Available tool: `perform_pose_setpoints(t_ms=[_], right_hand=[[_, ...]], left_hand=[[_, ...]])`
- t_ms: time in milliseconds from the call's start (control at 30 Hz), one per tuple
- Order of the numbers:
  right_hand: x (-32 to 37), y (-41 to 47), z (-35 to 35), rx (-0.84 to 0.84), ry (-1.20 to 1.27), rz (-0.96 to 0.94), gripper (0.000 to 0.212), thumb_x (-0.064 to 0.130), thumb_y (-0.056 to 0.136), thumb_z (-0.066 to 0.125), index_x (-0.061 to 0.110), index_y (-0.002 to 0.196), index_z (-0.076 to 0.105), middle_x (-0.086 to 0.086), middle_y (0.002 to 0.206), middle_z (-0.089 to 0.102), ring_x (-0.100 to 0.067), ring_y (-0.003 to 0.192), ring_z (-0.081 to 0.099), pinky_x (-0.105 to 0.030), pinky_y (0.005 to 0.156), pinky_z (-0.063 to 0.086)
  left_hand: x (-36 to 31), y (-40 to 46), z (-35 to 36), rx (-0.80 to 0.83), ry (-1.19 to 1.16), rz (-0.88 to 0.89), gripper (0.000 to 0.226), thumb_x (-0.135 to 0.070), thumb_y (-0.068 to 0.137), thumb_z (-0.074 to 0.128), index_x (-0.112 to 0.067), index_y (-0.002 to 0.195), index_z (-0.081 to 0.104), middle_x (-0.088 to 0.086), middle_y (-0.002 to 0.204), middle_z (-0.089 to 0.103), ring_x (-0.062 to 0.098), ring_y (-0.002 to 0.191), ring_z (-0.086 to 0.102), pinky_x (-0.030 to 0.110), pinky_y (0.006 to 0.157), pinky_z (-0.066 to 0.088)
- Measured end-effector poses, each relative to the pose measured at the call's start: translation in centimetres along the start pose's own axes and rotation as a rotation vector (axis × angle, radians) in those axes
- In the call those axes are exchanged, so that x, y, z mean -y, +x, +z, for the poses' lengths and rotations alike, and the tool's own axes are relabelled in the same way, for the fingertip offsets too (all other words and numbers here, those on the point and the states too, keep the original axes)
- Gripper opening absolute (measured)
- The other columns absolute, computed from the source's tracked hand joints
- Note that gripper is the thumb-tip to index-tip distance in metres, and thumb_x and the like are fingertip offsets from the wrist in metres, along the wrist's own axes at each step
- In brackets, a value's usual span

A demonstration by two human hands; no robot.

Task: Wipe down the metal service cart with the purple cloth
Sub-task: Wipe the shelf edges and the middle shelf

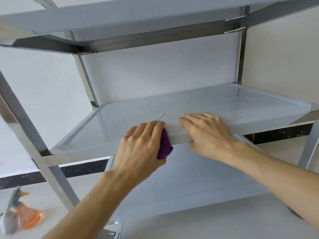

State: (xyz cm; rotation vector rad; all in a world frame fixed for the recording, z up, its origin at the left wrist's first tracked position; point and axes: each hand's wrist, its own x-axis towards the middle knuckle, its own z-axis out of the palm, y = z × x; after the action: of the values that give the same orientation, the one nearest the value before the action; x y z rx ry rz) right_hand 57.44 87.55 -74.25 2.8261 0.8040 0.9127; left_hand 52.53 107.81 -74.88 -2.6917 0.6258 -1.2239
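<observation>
The metal service cart point(207, 104) fills the view, with a top shelf overhead, a middle shelf and a lower shelf. My left hand point(139, 144) holds the bunched purple cloth point(164, 145) and presses it against the front rim of the middle shelf. Most of the cloth is hidden under the palm. My right hand point(208, 133) lies flat on the same front rim just to the right, fingers over the edge and thumb beneath it. Water droplets show on the middle and lower shelves.
A spray bottle point(19, 213) with orange liquid stands on the floor at the lower left. Slanted metal legs point(29, 128) frame the cart's left side. A white wall with a dark baseboard strip point(276, 133) runs behind the cart.
</observation>
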Motion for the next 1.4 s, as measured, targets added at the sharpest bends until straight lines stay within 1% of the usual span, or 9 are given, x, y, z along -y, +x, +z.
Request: perform_pose_setpoints(t_ms=[167, 467, 567, 733, 833, 900, 1000, 1133, 1400], right_hand=[[-1.4, -1.4, 0.7, -0.185, 0.03, -0.027, 0.067, -0.007, 0.041, 0.079, -0.002, 0.107, 0.072, -0.017, 0.109, 0.074, -0.032, 0.096, 0.073, -0.044, 0.074, 0.06], [-4.3, -3.1, 0.8, -0.105, 0.06, 0.016, 0.081, -0.008, 0.037, 0.082, 0.004, 0.117, 0.071, -0.012, 0.12, 0.071, -0.034, 0.1, 0.072, -0.052, 0.08, 0.058], [-4.1, -3.2, 0.3, -0.018, 0.063, 0.037, 0.076, 0.0, 0.044, 0.083, 0.002, 0.119, 0.07, -0.014, 0.123, 0.069, -0.037, 0.104, 0.07, -0.055, 0.083, 0.058], [0.4, -1.1, -1.8, 0.023, -0.021, -0.091, 0.076, 0.042, 0.063, 0.067, 0.002, 0.126, 0.063, -0.017, 0.131, 0.064, -0.036, 0.118, 0.063, -0.049, 0.097, 0.049], [5.3, 1.9, -2.9, 0.137, -0.011, -0.285, 0.084, 0.059, 0.079, 0.062, 0.013, 0.147, 0.041, -0.002, 0.154, 0.042, -0.02, 0.143, 0.037, -0.041, 0.114, 0.032], [7.6, 4.1, -3.1, 0.256, 0.074, -0.335, 0.085, 0.061, 0.084, 0.057, 0.02, 0.152, 0.026, 0.006, 0.158, 0.027, -0.013, 0.146, 0.022, -0.033, 0.117, 0.021], [9.3, 5.6, -2.7, 0.286, 0.211, -0.272, 0.074, 0.053, 0.086, 0.058, 0.026, 0.148, 0.028, 0.012, 0.147, 0.032, -0.011, 0.131, 0.034, -0.027, 0.106, 0.028], [9.4, 4.9, -1.4, 0.173, 0.161, -0.222, 0.067, 0.044, 0.09, 0.053, 0.032, 0.15, 0.025, 0.018, 0.149, 0.03, -0.007, 0.134, 0.035, -0.025, 0.105, 0.026], [12.4, 6.8, -2.2, 0.199, 0.098, -0.328, 0.082, 0.059, 0.087, 0.048, 0.026, 0.152, 0.012, 0.01, 0.16, 0.013, -0.012, 0.149, 0.012, -0.039, 0.116, 0.019]], left_hand=[[1.7, -0.8, -0.1, -0.01, -0.013, 0.067, 0.058, -0.036, 0.075, 0.074, -0.014, 0.127, 0.061, -0.006, 0.12, 0.066, 0.018, 0.102, 0.065, 0.029, 0.078, 0.051], [9.4, -7.0, -3.5, 0.077, 0.042, 0.03, 0.06, -0.044, 0.083, 0.068, -0.017, 0.135, 0.055, -0.01, 0.13, 0.06, 0.012, 0.113, 0.059, 0.023, 0.086, 0.049], [11.0, -8.5, -4.4, 0.075, 0.075, -0.037, 0.06, -0.047, 0.083, 0.067, -0.019, 0.134, 0.055, -0.011, 0.128, 0.061, 0.011, 0.111, 0.06, 0.023, 0.083, 0.049], [11.1, -8.5, -4.6, 0.109, 0.073, -0.109, 0.066, -0.045, 0.075, 0.073, -0.02, 0.132, 0.053, -0.012, 0.124, 0.062, 0.013, 0.108, 0.06, 0.024, 0.08, 0.05], [11.1, -8.1, -4.7, 0.135, 0.052, -0.118, 0.068, -0.043, 0.074, 0.076, -0.019, 0.133, 0.052, -0.011, 0.124, 0.062, 0.014, 0.109, 0.06, 0.024, 0.085, 0.048], [11.1, -8.1, -4.7, 0.143, 0.027, -0.122, 0.067, -0.043, 0.076, 0.074, -0.018, 0.134, 0.052, -0.009, 0.127, 0.061, 0.015, 0.111, 0.059, 0.026, 0.091, 0.047], [11.2, -8.0, -5.0, 0.174, -0.007, -0.127, 0.067, -0.043, 0.077, 0.071, -0.02, 0.136, 0.049, -0.01, 0.128, 0.059, 0.015, 0.113, 0.057, 0.026, 0.096, 0.045], [11.7, -7.5, -6.3, 0.234, -0.217, -0.229, 0.071, -0.045, 0.073, 0.072, -0.033, 0.136, 0.04, -0.019, 0.12, 0.056, 0.002, 0.097, 0.053, 0.018, 0.08, 0.043], [11.9, -4.2, -12.2, -0.212, -0.6, -0.484, 0.074, -0.04, 0.068, 0.085, -0.035, 0.133, 0.049, -0.021, 0.11, 0.06, -0.007, 0.091, 0.06, 0.006, 0.061, 0.049]])
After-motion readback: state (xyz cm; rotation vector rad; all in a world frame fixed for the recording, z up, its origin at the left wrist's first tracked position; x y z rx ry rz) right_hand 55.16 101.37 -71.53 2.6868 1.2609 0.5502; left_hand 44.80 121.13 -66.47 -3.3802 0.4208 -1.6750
